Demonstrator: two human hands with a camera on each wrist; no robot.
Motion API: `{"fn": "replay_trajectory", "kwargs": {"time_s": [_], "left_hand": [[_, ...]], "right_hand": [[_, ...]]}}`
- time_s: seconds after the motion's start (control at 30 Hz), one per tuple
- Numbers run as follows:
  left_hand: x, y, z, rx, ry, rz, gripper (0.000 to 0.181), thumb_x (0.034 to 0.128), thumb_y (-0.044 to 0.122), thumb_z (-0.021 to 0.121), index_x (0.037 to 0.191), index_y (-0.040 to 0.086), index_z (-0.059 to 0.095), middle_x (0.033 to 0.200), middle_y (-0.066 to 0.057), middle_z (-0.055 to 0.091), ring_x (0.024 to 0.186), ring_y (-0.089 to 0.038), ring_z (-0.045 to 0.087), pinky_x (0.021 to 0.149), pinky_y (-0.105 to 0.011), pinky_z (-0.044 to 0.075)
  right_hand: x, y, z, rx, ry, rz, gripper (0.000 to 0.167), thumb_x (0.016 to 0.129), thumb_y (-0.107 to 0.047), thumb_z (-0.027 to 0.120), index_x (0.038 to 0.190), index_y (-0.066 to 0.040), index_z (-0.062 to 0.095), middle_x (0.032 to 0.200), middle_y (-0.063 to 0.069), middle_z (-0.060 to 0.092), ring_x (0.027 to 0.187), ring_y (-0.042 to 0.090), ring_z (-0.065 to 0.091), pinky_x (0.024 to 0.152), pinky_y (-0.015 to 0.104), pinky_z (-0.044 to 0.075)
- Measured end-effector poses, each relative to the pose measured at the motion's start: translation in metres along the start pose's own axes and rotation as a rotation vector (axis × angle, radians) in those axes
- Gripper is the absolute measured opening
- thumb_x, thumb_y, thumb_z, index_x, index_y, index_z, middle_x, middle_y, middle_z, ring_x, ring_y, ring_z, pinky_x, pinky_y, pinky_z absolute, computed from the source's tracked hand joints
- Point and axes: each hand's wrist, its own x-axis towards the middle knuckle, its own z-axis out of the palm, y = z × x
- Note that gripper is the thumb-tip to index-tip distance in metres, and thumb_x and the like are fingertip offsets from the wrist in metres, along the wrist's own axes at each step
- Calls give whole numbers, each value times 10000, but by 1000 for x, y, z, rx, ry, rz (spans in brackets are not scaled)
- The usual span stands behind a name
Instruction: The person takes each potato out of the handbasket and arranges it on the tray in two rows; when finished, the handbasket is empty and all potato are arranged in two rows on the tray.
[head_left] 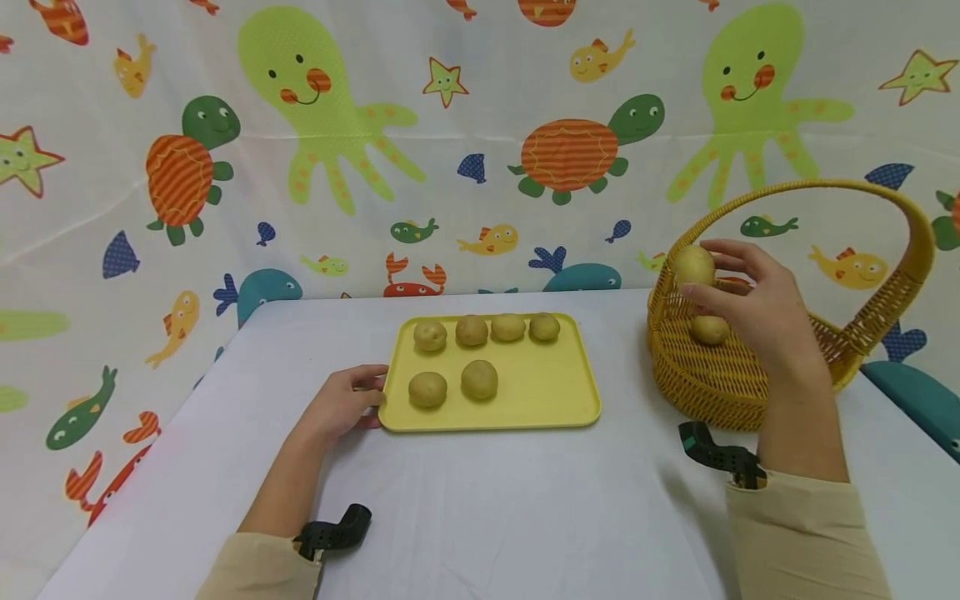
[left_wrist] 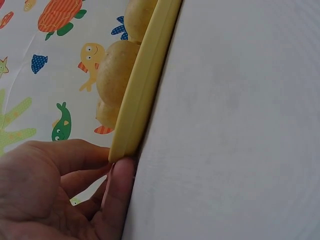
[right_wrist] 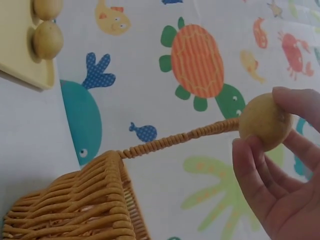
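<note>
My right hand (head_left: 765,300) pinches a potato (head_left: 694,267) between thumb and fingers, raised over the wicker basket (head_left: 701,400). In the right wrist view the held potato (right_wrist: 266,122) appears beside the basket's handle (right_wrist: 185,139). Another potato (head_left: 709,330) lies inside the basket; the hand and forearm hide part of the interior. My left hand (head_left: 348,404) grips the left edge of a yellow tray (head_left: 540,400). Several potatoes lie on the tray, four-across style in a back row, including a round potato (head_left: 479,380) nearer the front.
A white-covered table (head_left: 480,508) bears the tray and basket. Behind it hangs a cloth (head_left: 465,233) printed with sea animals. The basket's tall handle (head_left: 918,237) arches above its opening. A black camera mount sits on each wrist.
</note>
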Motion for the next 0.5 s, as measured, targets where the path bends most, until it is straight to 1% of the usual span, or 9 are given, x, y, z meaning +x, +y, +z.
{"fn": "replay_trajectory", "kwargs": {"time_s": [0.13, 0.33, 0.5], "left_hand": [[0, 0, 0, 4, 3, -1, 558, 986, 82, 586, 1532, 60, 474, 1363, -196, 527, 1038, -264, 620, 743, -269, 621], [-2, 0, 1, 9, 7, 0, 559, 987, 83, 588, 1533, 55, 471, 1368, -204, 529, 1043, -267, 623, 742, -271, 623], [-1, 0, 2, 13, 11, 0, 564, 984, 91, 594, 1535, 63, 473, 1367, -198, 533, 1037, -263, 625, 747, -266, 623]], "right_hand": [[0, -2, 1, -3, -6, -3, 692, 937, -397, 749, 1551, -315, 442, 1525, 79, 408, 1100, 80, 564, 754, 132, 570], [-1, -5, 4, -27, -17, 7, 720, 932, -430, 746, 1565, -326, 421, 1553, 99, 408, 1122, 103, 557, 760, 121, 554], [-1, -7, 6, -37, -29, -7, 712, 942, -413, 737, 1569, -299, 418, 1562, 103, 404, 1080, 44, 578, 753, 129, 549]]}}
